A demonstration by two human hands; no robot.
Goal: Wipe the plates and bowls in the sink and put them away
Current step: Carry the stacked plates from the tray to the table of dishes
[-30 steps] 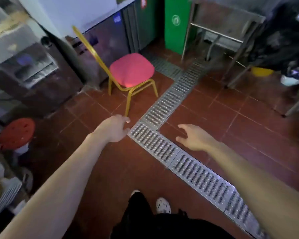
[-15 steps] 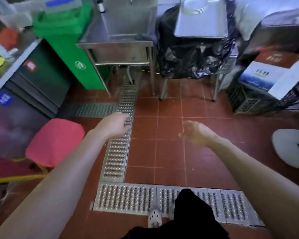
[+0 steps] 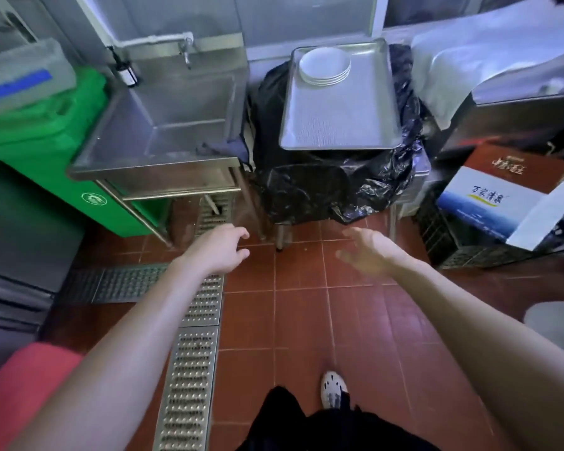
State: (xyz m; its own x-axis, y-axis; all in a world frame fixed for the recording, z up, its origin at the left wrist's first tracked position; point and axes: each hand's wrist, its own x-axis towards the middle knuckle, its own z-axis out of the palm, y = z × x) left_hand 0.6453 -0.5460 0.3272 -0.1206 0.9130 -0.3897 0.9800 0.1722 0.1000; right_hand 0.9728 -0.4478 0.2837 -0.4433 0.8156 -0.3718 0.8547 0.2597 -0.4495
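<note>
- Stainless steel sink (image 3: 163, 125) stands ahead and to the left, against the wall, with a tap (image 3: 186, 48) over its basin; a dark cloth (image 3: 220, 148) lies at its front right corner.
- No plates or bowls can be made out in the visible part of the basin; the view there is blurred, so its contents cannot be confirmed.
- White plates (image 3: 324, 65) sit stacked at the far corner of a metal tray (image 3: 339, 125), which rests on a stand draped in a black bag (image 3: 339, 183), just beside the sink on its right.
- Left hand (image 3: 217, 250) is held out over the red tile floor (image 3: 306, 314) near the floor drain grate (image 3: 189, 369), fingers loosely curled, holding nothing.
- Right hand (image 3: 368, 252) is held out with fingers spread, also holding nothing; the two hands are well apart.
- Judged step: approach to the sink, before any dish is handled.
- Next move, as judged: close the remaining gap, check the basin, and take up the cloth in one hand and a dish in the other.
- Wet tile and the grate underfoot are possible slip points.
</note>
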